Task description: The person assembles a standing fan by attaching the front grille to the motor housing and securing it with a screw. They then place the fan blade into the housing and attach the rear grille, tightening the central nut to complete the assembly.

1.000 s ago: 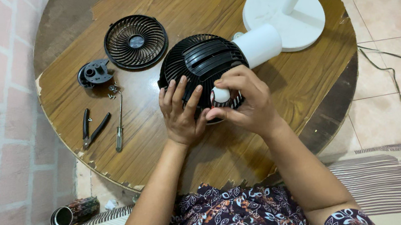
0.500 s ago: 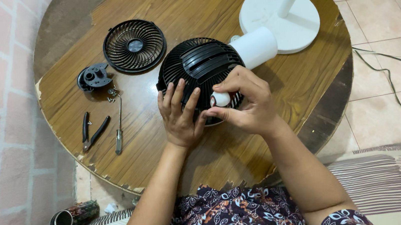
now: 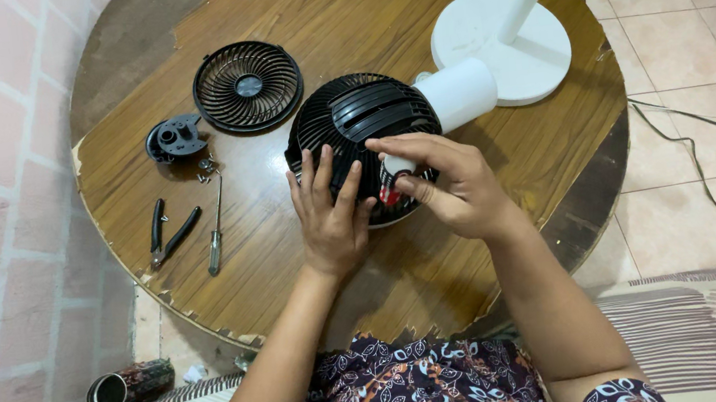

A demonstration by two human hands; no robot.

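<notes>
A black fan head [image 3: 362, 115] lies rear side up on the round wooden table [image 3: 497, 158], joined to a white motor neck [image 3: 458, 91]. My left hand [image 3: 330, 209] rests flat on its near left edge, fingers spread over the grille. My right hand [image 3: 444, 184] pinches a small white part [image 3: 395, 167] against the rear housing, with a red bit showing just below it. The lower rim of the fan is hidden under both hands.
A loose black front grille [image 3: 248, 85] and a small black hub piece [image 3: 176, 138] lie at the back left. Pliers [image 3: 166, 233], a screwdriver [image 3: 214, 222] and small screws [image 3: 207, 166] lie left. The white round base [image 3: 496, 32] with pole stands back right. A cable [image 3: 695, 163] runs over the floor; a dark can [image 3: 128, 387] lies below.
My right hand's fingers have opened out and shifted over the small white part, covering more of it. The view has moved slightly; the left hand stays on the grille.
</notes>
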